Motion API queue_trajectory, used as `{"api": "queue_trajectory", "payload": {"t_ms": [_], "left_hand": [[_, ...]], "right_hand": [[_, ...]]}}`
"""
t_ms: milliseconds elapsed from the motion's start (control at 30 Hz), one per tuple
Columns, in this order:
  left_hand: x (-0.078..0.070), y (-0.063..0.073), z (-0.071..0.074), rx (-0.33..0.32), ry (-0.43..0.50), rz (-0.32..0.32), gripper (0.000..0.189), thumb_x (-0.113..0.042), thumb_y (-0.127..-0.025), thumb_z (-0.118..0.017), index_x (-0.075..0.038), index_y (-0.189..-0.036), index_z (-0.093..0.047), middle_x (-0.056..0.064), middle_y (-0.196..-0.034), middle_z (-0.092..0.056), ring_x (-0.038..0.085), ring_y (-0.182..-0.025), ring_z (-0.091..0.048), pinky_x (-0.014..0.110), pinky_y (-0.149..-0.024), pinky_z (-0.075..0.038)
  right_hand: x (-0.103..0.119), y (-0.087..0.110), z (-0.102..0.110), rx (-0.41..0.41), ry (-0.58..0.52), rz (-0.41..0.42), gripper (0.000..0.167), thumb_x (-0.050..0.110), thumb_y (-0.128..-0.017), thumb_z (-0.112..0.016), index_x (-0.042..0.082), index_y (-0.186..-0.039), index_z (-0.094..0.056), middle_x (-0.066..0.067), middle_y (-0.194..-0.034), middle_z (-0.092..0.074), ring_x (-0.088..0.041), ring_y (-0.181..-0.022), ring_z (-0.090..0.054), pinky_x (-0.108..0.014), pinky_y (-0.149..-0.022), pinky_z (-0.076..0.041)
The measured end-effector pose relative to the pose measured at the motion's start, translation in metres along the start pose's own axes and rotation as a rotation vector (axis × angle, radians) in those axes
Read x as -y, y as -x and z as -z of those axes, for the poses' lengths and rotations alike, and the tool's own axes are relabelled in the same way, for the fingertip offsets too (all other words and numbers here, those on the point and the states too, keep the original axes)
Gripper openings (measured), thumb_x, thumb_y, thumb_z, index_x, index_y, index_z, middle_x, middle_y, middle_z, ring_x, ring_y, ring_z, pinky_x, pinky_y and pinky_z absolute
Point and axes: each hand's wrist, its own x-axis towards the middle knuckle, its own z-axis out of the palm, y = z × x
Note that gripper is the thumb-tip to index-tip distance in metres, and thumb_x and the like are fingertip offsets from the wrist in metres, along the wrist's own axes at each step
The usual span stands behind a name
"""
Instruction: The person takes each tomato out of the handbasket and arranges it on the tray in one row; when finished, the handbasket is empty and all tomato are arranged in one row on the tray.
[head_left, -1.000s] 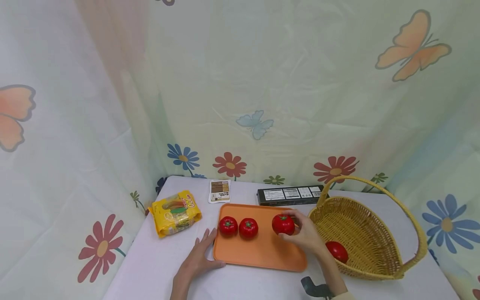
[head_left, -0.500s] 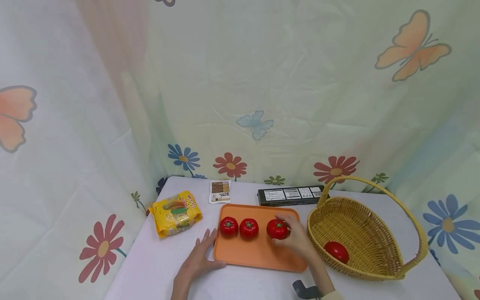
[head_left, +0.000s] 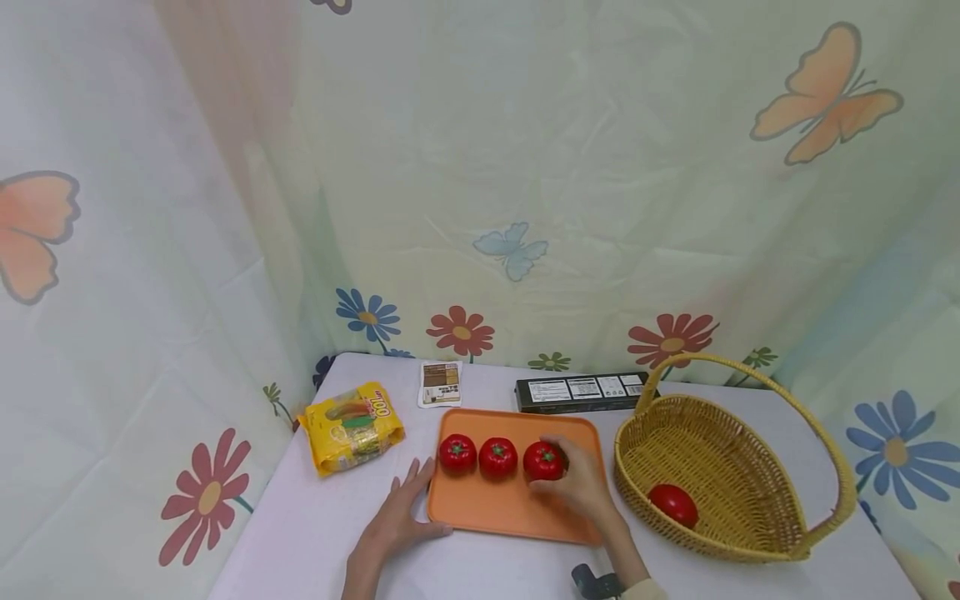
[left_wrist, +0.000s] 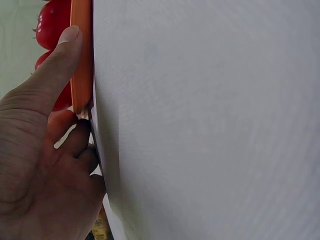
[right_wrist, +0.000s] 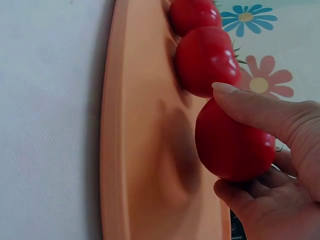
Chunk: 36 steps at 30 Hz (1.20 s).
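My right hand (head_left: pixel 580 481) grips a red tomato (head_left: pixel 543 461) with its thumb and fingers, over the right half of the orange tray (head_left: pixel 491 514). In the right wrist view this tomato (right_wrist: pixel 235 145) hangs close over the tray, its shadow beside it. Two more tomatoes, a middle one (head_left: pixel 498 457) and a left one (head_left: pixel 457 453), sit in a row on the tray. My left hand (head_left: pixel 395 518) rests at the tray's front left corner, fingers spread along the left side. In the left wrist view its thumb (left_wrist: pixel 62 52) lies against the orange rim.
Right of the tray stands a wicker basket (head_left: pixel 720 467) with a tall arched handle and one red tomato (head_left: pixel 673 505) inside. A yellow snack bag (head_left: pixel 352 427) lies to the left. Behind the tray are a small packet (head_left: pixel 440 384) and a black box (head_left: pixel 581 392).
My right hand has moved left with its tomato, bringing it close to the other two on the tray. The left hand has stayed at the tray's corner.
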Motion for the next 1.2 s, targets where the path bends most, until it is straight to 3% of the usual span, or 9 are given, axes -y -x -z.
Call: {"api": "queue_trajectory", "payload": {"t_ms": [567, 1200], "left_hand": [[0.0021, -0.0001, -0.0002, 0.007, 0.007, -0.013, 0.115, -0.041, -0.074, -0.1, -0.026, -0.17, -0.037, 0.015, -0.179, -0.023, 0.061, -0.16, -0.008, 0.083, -0.123, -0.017], [0.0011, 0.0003, -0.0005, 0.0, 0.005, -0.007, 0.115, -0.039, -0.074, -0.1, -0.026, -0.17, -0.038, 0.015, -0.178, -0.024, 0.061, -0.16, -0.009, 0.082, -0.123, -0.018]], "right_hand": [[0.0007, 0.0008, -0.0067, 0.008, 0.033, 0.015, 0.08, 0.006, -0.069, -0.102, -0.001, -0.139, -0.064, -0.023, -0.137, -0.069, -0.047, -0.133, -0.061, -0.066, -0.115, -0.049], [-0.0037, -0.0013, -0.0078, 0.037, 0.016, 0.011, 0.085, 0.005, -0.069, -0.102, 0.0, -0.145, -0.062, -0.023, -0.146, -0.064, -0.047, -0.14, -0.055, -0.067, -0.12, -0.044]]}}
